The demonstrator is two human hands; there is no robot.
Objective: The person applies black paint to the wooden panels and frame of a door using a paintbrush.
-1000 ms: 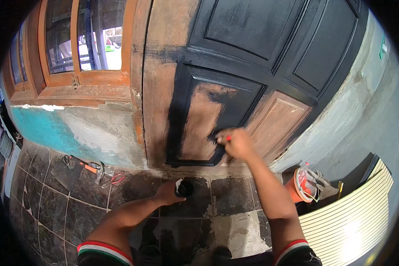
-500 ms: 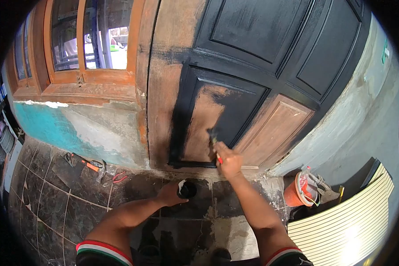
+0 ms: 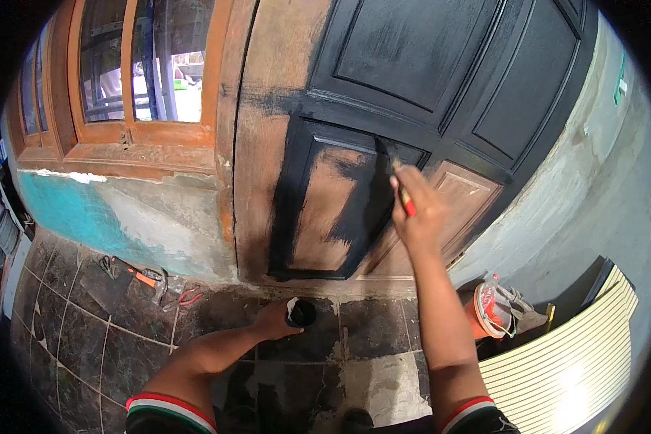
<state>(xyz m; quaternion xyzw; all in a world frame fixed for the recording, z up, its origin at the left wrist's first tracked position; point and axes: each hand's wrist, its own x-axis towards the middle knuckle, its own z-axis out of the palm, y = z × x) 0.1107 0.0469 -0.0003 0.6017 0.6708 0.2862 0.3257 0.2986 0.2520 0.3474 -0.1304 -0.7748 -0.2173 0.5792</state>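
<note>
My right hand (image 3: pixel 421 206) is closed around a paintbrush (image 3: pixel 406 199) with a red-tipped handle. Its bristles touch the upper right of a lower panel on the wooden door (image 3: pixel 390 58). Black paint covers most of the door, while bare brown wood (image 3: pixel 325 195) shows in the left and lower middle of this panel. Low in front of the door, my left hand (image 3: pixel 273 320) grips a small cup (image 3: pixel 301 312) with a dark inside and a pale torn edge. The neighbouring lower right panel (image 3: pixel 461 192) is mostly bare wood.
On the tiled floor at left lie a hammer (image 3: pixel 160 283), red-handled pliers (image 3: pixel 186 298) and scissors (image 3: pixel 107 266). An orange bucket (image 3: pixel 482 318) holding several things stands at right, beside a striped cream panel (image 3: pixel 564 362). An orange-brown window frame (image 3: pixel 170 134) adjoins the door.
My right hand has moved the brush up and to the right across the panel. More black now covers its lower right part. My left hand stays low with the cup.
</note>
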